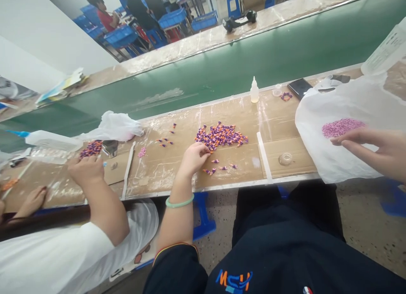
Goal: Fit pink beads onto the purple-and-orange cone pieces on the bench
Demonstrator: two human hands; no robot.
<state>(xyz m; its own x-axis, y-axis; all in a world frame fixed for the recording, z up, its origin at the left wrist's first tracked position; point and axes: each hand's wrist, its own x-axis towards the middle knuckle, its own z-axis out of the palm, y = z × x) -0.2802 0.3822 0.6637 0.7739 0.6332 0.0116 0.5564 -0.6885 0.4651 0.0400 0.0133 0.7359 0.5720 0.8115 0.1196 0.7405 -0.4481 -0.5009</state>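
Observation:
My left hand [193,156], with a green bangle [179,203] on its wrist, rests on the cardboard-covered bench [177,167]. Its fingers are curled together at the near left edge of a pile of small purple and orange pieces [221,135]. What they pinch is too small to make out. A few loose pieces [218,167] lie just right of that hand. My right hand [377,148] reaches in from the right with fingers stretched out flat, hovering over a white plastic bag [320,125] that holds a heap of pink-purple bits [339,127].
A co-worker in a white sleeve sits at my left, a hand [85,169] beside another small pile [91,148] and a crumpled white bag [117,125]. A small glue bottle [254,90], a phone [299,87] and a green belt [253,61] lie beyond. Other people sit far back.

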